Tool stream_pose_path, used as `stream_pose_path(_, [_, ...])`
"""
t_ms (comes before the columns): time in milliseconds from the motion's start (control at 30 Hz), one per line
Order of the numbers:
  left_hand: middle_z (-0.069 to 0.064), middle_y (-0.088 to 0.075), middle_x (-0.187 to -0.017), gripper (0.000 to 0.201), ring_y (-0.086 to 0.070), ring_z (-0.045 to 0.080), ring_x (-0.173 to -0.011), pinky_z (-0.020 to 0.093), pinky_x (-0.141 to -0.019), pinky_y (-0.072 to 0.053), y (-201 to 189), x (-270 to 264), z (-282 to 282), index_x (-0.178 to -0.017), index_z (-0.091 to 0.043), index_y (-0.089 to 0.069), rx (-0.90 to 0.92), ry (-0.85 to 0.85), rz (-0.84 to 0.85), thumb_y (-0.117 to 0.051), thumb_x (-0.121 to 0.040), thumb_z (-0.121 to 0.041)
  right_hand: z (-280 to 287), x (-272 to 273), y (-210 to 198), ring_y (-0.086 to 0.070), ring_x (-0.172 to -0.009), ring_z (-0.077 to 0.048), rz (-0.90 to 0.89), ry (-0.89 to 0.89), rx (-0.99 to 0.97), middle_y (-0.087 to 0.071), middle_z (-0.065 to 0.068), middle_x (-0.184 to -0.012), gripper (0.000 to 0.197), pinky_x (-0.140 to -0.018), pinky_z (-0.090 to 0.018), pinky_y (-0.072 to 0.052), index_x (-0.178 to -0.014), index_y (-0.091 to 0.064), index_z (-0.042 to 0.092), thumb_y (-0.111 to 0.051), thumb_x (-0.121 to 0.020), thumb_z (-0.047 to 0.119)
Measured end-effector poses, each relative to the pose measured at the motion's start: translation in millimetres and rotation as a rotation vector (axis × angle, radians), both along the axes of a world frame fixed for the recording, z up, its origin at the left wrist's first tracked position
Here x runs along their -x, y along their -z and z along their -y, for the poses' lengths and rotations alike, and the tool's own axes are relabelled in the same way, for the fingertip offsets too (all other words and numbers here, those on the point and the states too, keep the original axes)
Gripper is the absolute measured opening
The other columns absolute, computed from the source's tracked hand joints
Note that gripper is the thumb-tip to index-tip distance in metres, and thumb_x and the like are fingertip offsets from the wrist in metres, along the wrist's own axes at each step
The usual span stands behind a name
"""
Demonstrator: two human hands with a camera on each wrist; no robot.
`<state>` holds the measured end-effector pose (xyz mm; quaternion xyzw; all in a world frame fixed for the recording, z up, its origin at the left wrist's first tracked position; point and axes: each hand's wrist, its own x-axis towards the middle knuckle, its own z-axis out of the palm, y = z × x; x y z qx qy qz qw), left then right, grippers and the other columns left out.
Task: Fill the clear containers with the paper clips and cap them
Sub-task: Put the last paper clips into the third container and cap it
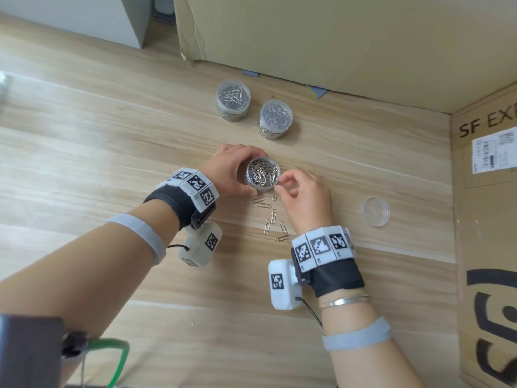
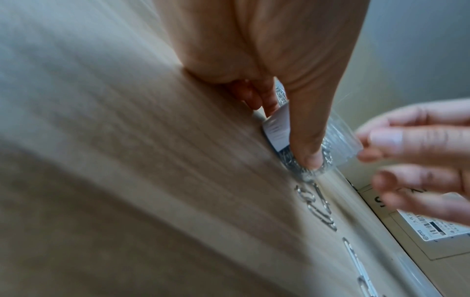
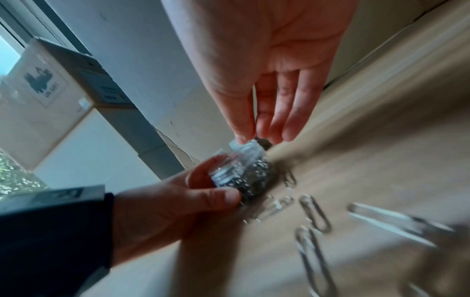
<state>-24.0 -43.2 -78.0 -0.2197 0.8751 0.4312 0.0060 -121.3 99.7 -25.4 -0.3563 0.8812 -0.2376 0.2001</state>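
Clear plastic, the open container [image 1: 263,177] at frame centre is gripped by the left hand [image 1: 228,170]; the right hand [image 1: 303,191], fingers loose at its rim, holds nothing visible. Nearly full, it could spill clips if knocked.

soft, even daylight in the head view; both wrist views smeared (edges worst).
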Motion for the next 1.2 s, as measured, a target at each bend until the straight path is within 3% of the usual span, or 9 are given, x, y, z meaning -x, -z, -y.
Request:
stream_pose_path(133, [0.003,-0.055,-0.125,0.076,-0.047,0.020,-0.118,0.024,-0.099,-0.018,-1.4,-0.1,0.2,-0.124,-0.016,-0.047,-0.004,0.000,-0.009,-0.082,-0.057,-0.024,-19.7,-6.7,14.3,-0.059,-0.087,-0.016,0.020,-0.074,-0.197,-0.063,0.000,-0.098,0.029,-0.075,-0.024,-0.041,-0.090,-0.066,0.017,-0.080,-0.067,0.028])
stream_pose_path(233, [0.003,-0.055,-0.125,0.076,-0.047,0.021,-0.118,0.025,-0.098,-0.019,-0.3,0.3,-0.1,-0.124,-0.016,-0.048,-0.011,-0.002,-0.004,-0.083,-0.057,-0.024,-16.7,-12.9,20.8,-0.055,-0.103,-0.022,-0.002,-0.084,-0.192,-0.061,-0.006,-0.107,0.044,-0.087,-0.026,-0.038,-0.104,-0.064,0.013,-0.080,-0.066,0.029])
stream_pose_path(367, [0.002,-0.056,-0.124,0.075,-0.048,0.020,-0.118,0.024,-0.098,-0.019,-1.4,0.7,-0.8,-0.123,-0.016,-0.048,-0.012,-0.013,-0.011,-0.083,-0.057,-0.024,-11.8,-18.4,23.8,-0.055,-0.101,-0.025,-0.052,-0.088,-0.192,-0.062,-0.007,-0.104,0.033,-0.081,-0.032,-0.041,-0.101,-0.063,0.011,-0.073,-0.075,0.028])
stream_pose_path(467, [0.002,-0.055,-0.125,0.075,-0.046,0.020,-0.119,0.024,-0.099,-0.019,-1.9,0.4,-0.1,-0.123,-0.018,-0.048,-0.017,-0.018,-0.001,-0.083,-0.057,-0.025,-11.5,-21.3,26.9,-0.058,-0.095,-0.027,-0.077,-0.038,-0.130,-0.063,-0.008,-0.097,0.032,-0.077,-0.034,-0.043,-0.094,-0.065,0.010,-0.076,-0.072,0.030])
stream_pose_path(633, [0.006,-0.052,-0.124,0.073,-0.044,0.022,-0.117,0.030,-0.101,-0.025,-6.6,-0.3,1.3,-0.126,-0.016,-0.046,-0.068,-0.078,0.002,-0.080,-0.062,-0.017,-5.0,-17.6,27.2,-0.057,-0.100,-0.023,-0.032,-0.028,-0.125,-0.059,-0.005,-0.106,0.046,-0.081,-0.034,-0.046,-0.110,-0.061,0.015,-0.077,-0.070,0.029])
stream_pose_path(800, [0.007,-0.051,-0.127,0.073,-0.042,0.021,-0.119,0.024,-0.098,-0.021,-10.1,-0.6,2.5,-0.128,-0.014,-0.044,-0.063,-0.061,0.015,-0.079,-0.064,-0.016,-6.9,-12.0,24.6,-0.059,-0.093,-0.023,-0.020,-0.100,-0.189,-0.061,-0.005,-0.103,0.019,-0.075,-0.035,-0.049,-0.097,-0.064,0.012,-0.069,-0.080,0.020])
stream_pose_path(900, [0.007,-0.050,-0.128,0.073,-0.042,0.021,-0.119,0.023,-0.097,-0.021,-10.6,-0.7,2.1,-0.128,-0.014,-0.044,-0.063,-0.066,0.013,-0.078,-0.064,-0.015,-6.1,-9.3,23.3,-0.058,-0.091,-0.023,-0.067,-0.137,-0.245,-0.061,-0.004,-0.098,0.009,-0.069,-0.030,-0.042,-0.089,-0.062,0.011,-0.064,-0.084,0.019])
stream_pose_path(1100, [0.005,-0.050,-0.129,0.073,-0.040,0.017,-0.118,0.019,-0.093,-0.019,-10.5,-0.9,2.5,-0.129,-0.014,-0.043,-0.069,-0.062,0.009,-0.078,-0.065,-0.015,1.4,-7.9,25.2,-0.051,-0.110,-0.028,-0.181,-0.282,-0.412,-0.057,-0.013,-0.115,0.019,-0.089,-0.032,-0.039,-0.110,-0.055,0.004,-0.048,-0.093,0.011])
stream_pose_path(1200, [0.005,-0.050,-0.130,0.073,-0.040,0.015,-0.117,0.019,-0.093,-0.019,-10.6,-0.4,2.5,-0.129,-0.013,-0.043,-0.065,-0.057,0.001,-0.078,-0.065,-0.015,2.7,-8.2,24.6,-0.054,-0.107,-0.029,-0.155,-0.285,-0.413,-0.058,-0.014,-0.114,0.020,-0.086,-0.033,-0.040,-0.109,-0.055,0.003,-0.044,-0.094,0.011])
